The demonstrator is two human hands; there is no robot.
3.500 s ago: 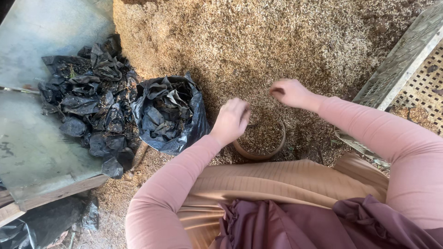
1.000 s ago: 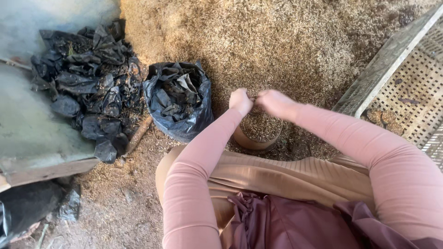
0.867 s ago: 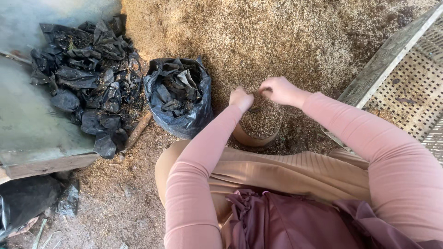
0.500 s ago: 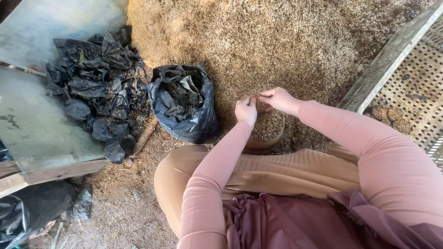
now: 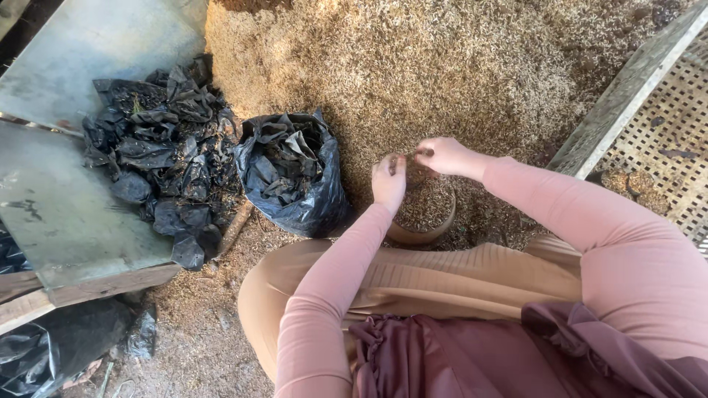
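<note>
A round brown container (image 5: pixel 413 234) filled with pale husk stands on the ground in front of my knees. Both my hands are at its far edge. My left hand (image 5: pixel 388 183) has its fingers pinched on the rim at the far left. My right hand (image 5: pixel 445 155) pinches a small dark bit of the rim just to the right, with the two hands almost touching. A big heap of the same husk (image 5: pixel 413 66) rises behind the container.
An open black plastic bag (image 5: pixel 291 173) stuffed with crumpled black bags sits left of the container. More black bags (image 5: pixel 158 155) lie piled on a grey sheet (image 5: pixel 59 214). A wooden-framed lattice panel (image 5: pixel 649 110) lies at the right.
My hands have come together from being apart over the container and now pinch its far rim. The view has shifted slightly.
</note>
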